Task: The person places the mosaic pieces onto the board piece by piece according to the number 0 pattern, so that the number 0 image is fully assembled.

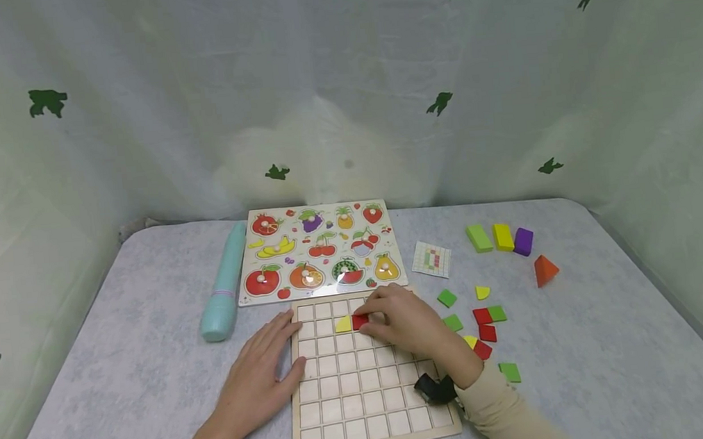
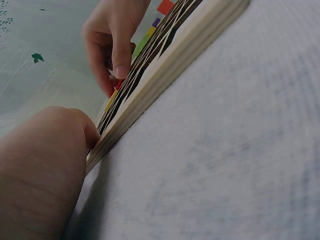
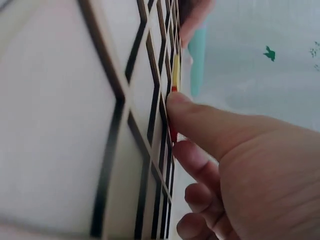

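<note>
A wooden grid board (image 1: pixel 352 409) lies on the table in front of me. In its second row, a yellow rounded tile (image 1: pixel 343 325) sits beside a red square tile (image 1: pixel 360 322). My right hand (image 1: pixel 407 323) reaches over the board and pinches the red tile between thumb and index finger. The right wrist view shows the red tile (image 3: pixel 173 131) partly covered by the thumb, with the yellow tile (image 3: pixel 175 70) beyond it. Along the board's left edge rests my left hand (image 1: pixel 255 374), fingers fairly straight and thumb touching the frame.
Loose tiles, such as a green square (image 1: pixel 510 373), lie right of the board. Behind it are a fruit puzzle (image 1: pixel 308 294), a pattern card (image 1: pixel 432 260) and a teal case (image 1: pixel 224 286). Blocks, including a purple one (image 1: pixel 523 241) and an orange one (image 1: pixel 545 270), stand back right.
</note>
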A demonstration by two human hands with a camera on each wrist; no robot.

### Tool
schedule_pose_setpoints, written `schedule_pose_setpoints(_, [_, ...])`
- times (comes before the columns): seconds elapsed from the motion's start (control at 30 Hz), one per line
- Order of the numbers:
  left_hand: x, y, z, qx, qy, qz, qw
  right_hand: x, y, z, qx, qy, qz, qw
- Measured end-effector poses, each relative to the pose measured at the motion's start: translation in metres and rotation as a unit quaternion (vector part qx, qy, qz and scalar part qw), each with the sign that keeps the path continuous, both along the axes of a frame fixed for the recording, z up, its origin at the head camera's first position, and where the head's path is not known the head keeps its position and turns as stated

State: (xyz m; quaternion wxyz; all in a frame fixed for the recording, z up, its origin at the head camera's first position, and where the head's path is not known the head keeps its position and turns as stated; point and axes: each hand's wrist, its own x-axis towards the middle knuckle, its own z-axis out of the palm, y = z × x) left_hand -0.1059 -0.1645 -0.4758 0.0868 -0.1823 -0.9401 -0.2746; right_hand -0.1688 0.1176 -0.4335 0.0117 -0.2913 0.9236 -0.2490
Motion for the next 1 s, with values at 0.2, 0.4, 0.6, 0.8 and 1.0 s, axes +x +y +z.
schedule_pose_setpoints(0.2, [-0.001, -0.001, 0.001, 0.002, 0.001, 0.005, 1.0, 0.002, -0.001, 0.003, 0.015, 0.006, -0.009, 0.9998])
schedule_pose_setpoints(0.4, [0.001, 0.004, 0.001, 0.002, -0.016, 0.004, 0.9999, 0.008, 0.012, 0.012, 0.002, -0.004, -0.018, 0.9998])
schedule_pose_setpoints(0.6, [0.002, 0.002, 0.003, -0.002, -0.012, 0.01, 0.9999, 0.013, 0.038, 0.021, -0.03, 0.007, -0.013, 0.9994])
schedule_pose_setpoints(0.8, [0.001, 0.001, 0.002, -0.004, -0.011, 0.006, 0.9999, 0.016, 0.082, 0.028, -0.042, 0.004, -0.024, 0.9988])
schedule_pose_setpoints(1.0, [0.0, 0.0, 0.0, -0.005, -0.01, 0.005, 0.9999, 0.01, 0.123, 0.033, -0.015, -0.039, -0.035, 0.9985])
